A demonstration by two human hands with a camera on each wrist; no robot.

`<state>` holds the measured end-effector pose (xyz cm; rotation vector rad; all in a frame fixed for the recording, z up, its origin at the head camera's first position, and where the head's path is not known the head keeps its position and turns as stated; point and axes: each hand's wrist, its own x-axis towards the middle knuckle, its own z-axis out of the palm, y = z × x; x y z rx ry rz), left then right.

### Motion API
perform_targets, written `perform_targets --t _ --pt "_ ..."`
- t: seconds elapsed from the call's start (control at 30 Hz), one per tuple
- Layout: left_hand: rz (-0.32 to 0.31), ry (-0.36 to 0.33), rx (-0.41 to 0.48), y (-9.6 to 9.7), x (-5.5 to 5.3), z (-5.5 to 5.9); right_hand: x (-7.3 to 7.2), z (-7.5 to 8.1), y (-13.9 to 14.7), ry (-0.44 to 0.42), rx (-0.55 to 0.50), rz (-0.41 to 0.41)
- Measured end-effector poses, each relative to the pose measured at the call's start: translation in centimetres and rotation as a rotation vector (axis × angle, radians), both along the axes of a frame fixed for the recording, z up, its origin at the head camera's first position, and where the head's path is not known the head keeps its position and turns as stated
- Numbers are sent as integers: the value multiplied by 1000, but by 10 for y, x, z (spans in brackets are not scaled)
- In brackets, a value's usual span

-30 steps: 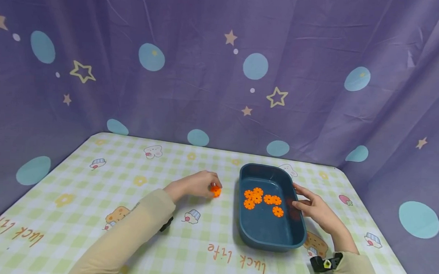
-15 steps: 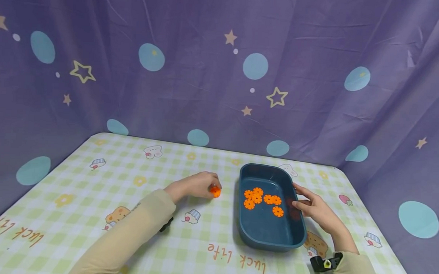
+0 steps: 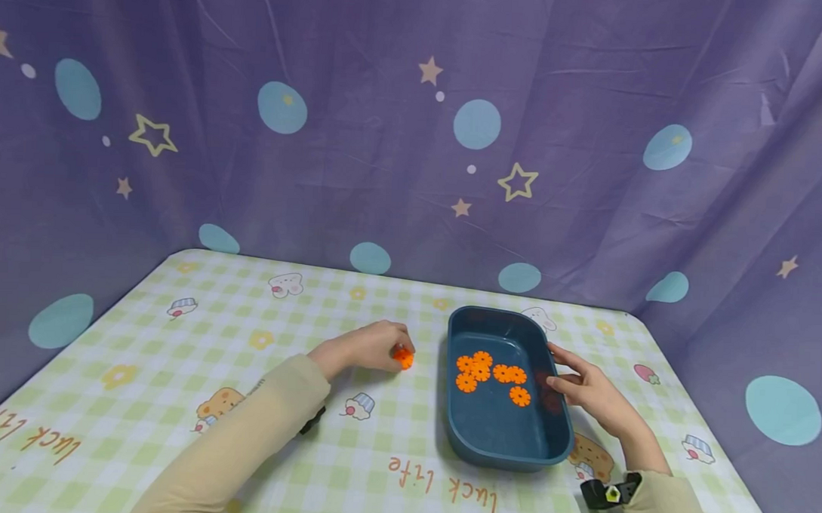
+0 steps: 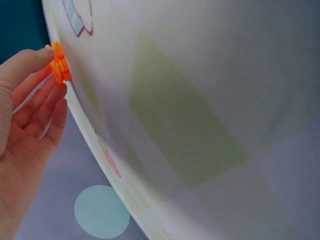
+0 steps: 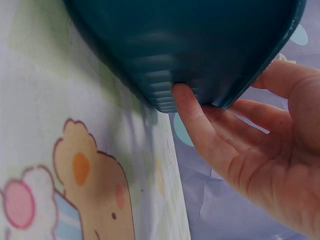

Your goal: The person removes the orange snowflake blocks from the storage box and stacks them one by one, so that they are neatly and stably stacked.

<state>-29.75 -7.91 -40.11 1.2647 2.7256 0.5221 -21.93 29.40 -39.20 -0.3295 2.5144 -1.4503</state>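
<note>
My left hand (image 3: pixel 374 344) pinches orange notched plastic discs (image 3: pixel 404 358) between thumb and fingertips, left of the dark blue tub (image 3: pixel 507 433). In the left wrist view the discs (image 4: pixel 60 65) stand on edge, at least two together, close over the tablecloth; the thumb covers part of them. At the tub's right side, my right hand (image 3: pixel 599 395) grips the rim, thumb over it and fingers against the outer wall (image 5: pixel 165 55). Inside the tub several more orange discs (image 3: pixel 520 396) lie flat on the bottom, most of them clustered near its middle.
A green and white checked cloth (image 3: pixel 295 464) with cartoon prints covers the table. Behind it hangs a purple curtain (image 3: pixel 387 173) with stars and blue ovals, which also runs along both sides. A black strap (image 3: pixel 610 491) is on the right wrist.
Barely anything differs. The left hand keeps its pinch on the orange discs at the same spot, with only slight finger motion; the right hand and the tub stay put.
</note>
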Motion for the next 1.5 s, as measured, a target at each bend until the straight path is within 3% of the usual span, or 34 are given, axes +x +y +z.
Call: perform_targets --t 0.87,1.2,1.5 --pt "22 -1 1 -2 -2 2 -2 1 0 6 11 -17" --pt "59 -29 -16 2 -4 19 -2 1 0 4 27 -23" --pt "9 3 -16 22 -3 36 -1 0 -1 -10 12 -21"
